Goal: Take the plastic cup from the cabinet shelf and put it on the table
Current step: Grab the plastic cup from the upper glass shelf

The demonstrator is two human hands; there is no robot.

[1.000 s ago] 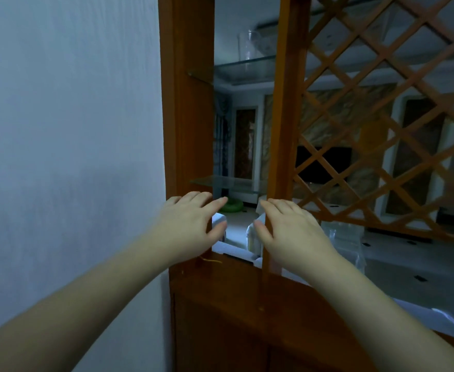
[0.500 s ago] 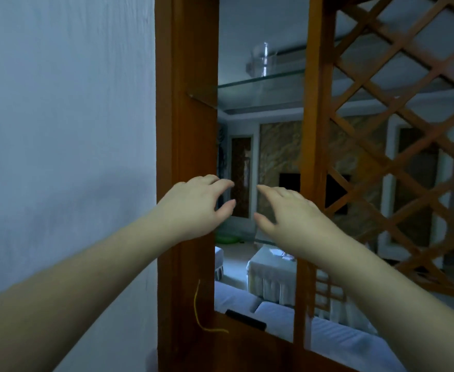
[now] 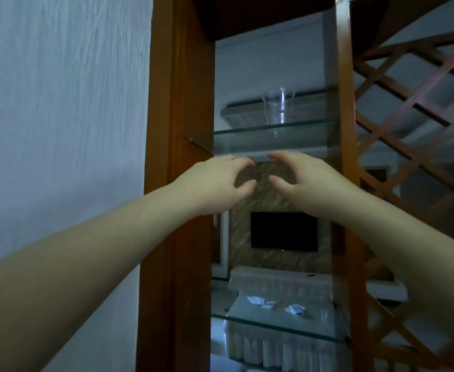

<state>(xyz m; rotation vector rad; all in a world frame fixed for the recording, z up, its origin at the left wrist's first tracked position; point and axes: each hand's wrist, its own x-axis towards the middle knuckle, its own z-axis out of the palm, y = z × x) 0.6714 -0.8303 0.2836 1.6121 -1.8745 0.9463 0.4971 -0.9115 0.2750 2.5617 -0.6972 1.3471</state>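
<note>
A clear plastic cup (image 3: 278, 106) stands upright on the upper glass shelf (image 3: 247, 131) of a wooden cabinet. Just below that shelf, my left hand (image 3: 215, 181) and my right hand (image 3: 309, 181) are raised side by side with curled, parted fingers. Both hands hold nothing, and neither touches the cup. The gap between their fingertips lies roughly under the cup.
The cabinet's wooden posts (image 3: 185, 183) frame the narrow shelf opening. A wooden lattice panel (image 3: 413, 124) fills the right side and a white wall (image 3: 59, 116) the left. A lower glass shelf (image 3: 274, 326) sits below. Beyond are a television (image 3: 283, 232) and a covered table (image 3: 274, 307).
Both hands have risen from the cabinet's lower ledge to just under the upper glass shelf. The view has tilted upward, bringing the cup toward the middle.
</note>
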